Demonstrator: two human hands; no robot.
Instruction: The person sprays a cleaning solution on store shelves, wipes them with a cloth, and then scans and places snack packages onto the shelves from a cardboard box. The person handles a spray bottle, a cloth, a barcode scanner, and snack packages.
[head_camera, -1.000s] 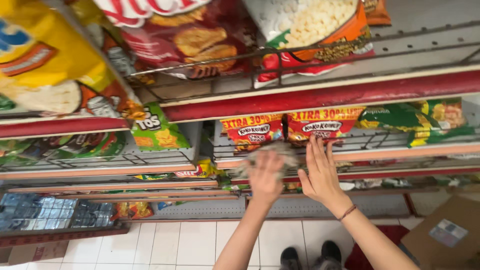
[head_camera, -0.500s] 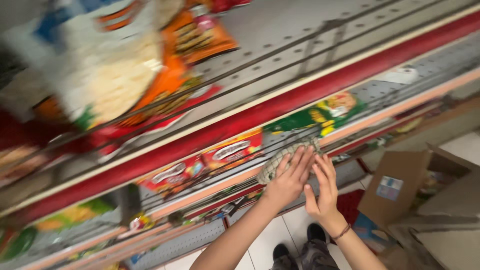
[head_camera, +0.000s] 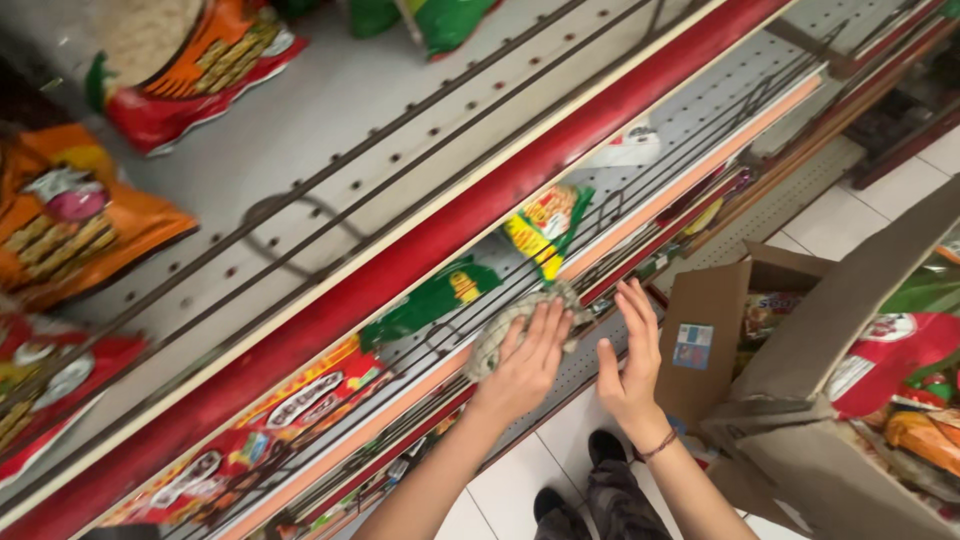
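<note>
Left hand: we pressed our left hand (head_camera: 527, 362) flat, fingers spread and not curled, onto a crumpled grey-green cloth rag (head_camera: 512, 327), pinning it against the shelf rather than gripping it.
Right hand: our right hand (head_camera: 632, 362) was open with the palm turned inward, holding nothing, just beside the rag's right end and not touching it.
Rag: it lay on the white perforated metal shelf (head_camera: 700, 110), at its front edge by the pale orange price rail (head_camera: 640, 220), between the wire dividers.
Nearby stock: a flat green snack packet (head_camera: 425, 300) sat just left of the rag, a yellow and green packet (head_camera: 545, 225) just above it, and red packets (head_camera: 300, 400) further left on the same shelf.
Above: the shelf with the red front lip (head_camera: 420, 250) carried orange and red snack bags (head_camera: 70, 235).
Right: an open brown cardboard box (head_camera: 800, 350) holding packets stood near us on the white tiled floor (head_camera: 850, 215).
Step in hand: we judged this to be wiping the shelf surface with the rag.
Next move: it seemed to call for steady downward pressure and a sweep along the shelf, clear of the wire dividers and packets.
</note>
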